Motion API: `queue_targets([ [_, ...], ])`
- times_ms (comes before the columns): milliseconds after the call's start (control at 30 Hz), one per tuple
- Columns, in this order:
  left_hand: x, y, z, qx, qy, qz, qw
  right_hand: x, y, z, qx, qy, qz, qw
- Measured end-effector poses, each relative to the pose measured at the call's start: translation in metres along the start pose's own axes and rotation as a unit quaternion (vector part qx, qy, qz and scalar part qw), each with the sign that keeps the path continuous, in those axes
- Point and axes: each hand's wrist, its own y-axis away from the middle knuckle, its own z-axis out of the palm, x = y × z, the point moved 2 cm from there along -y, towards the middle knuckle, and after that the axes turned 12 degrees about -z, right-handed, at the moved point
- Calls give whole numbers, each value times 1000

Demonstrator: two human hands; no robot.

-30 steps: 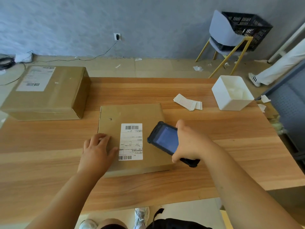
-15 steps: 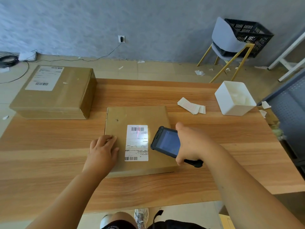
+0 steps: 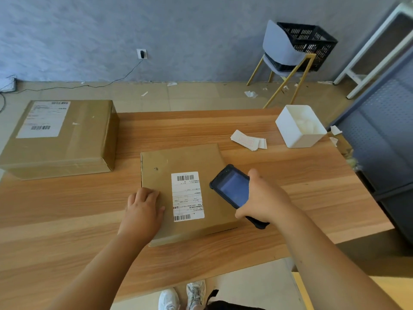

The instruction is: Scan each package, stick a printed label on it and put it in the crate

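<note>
Both hands reach forward over the near edge of the wooden worktop (image 3: 67, 209), past a pair of white trainers (image 3: 182, 295) on the floor below. The left hand (image 3: 143, 211) lies palm-down with loosely extended fingers on the near-left part of a flat cardboard package (image 3: 190, 157), resting on it without curling round anything. The right hand (image 3: 266, 198) grips a black handheld scanner (image 3: 232, 186), fingers wrapped under it and thumb up along its side. The device is tilted, its dark screen facing up and its front end turned leftward. It is held over the package's right side, just beside a white shipping label (image 3: 187, 196) stuck to the top face, which has barcodes at its far and near ends. The package lies flat in the middle of the worktop.

Farther back on the left, a larger cardboard box (image 3: 73, 148) sits at the worktop's far-left corner, apart from the package, bearing its own white label (image 3: 43, 119). Toward the right rear, a small stack of printed labels (image 3: 248, 138) lies loose on the wood, near a white open-topped bin (image 3: 306, 139) at the far-right corner.

Beyond the worktop, by the grey wall, a pale chair (image 3: 279, 48) with yellow legs carries a black crate (image 3: 312, 43) on its seat. A cable runs from a wall socket (image 3: 142, 54) down along the floor to the left.
</note>
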Motion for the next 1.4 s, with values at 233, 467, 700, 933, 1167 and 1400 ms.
queue_targets([
  [233, 26, -13, -2, -15, -24, 31, 999, 51, 5, 23, 92, -142, 139, 976],
  [467, 94, -21, 15, -60, -23, 126, 990, 128, -10, 48, 65, -177, 232, 954],
  [700, 149, -38, 39, -65, -15, 99, 993, 189, -47, 66, 28, -143, 232, 962],
  [933, 166, -45, 44, -9, -58, 12, 998, 211, -86, 75, -13, -84, 192, 978],
  [1167, 180, -59, 41, 7, -16, -24, 1000, 215, -131, 51, -17, -50, 151, 987],
  [1400, 180, -74, 36, -4, -15, -57, 998, 201, -204, 14, 80, -205, 59, 974],
])
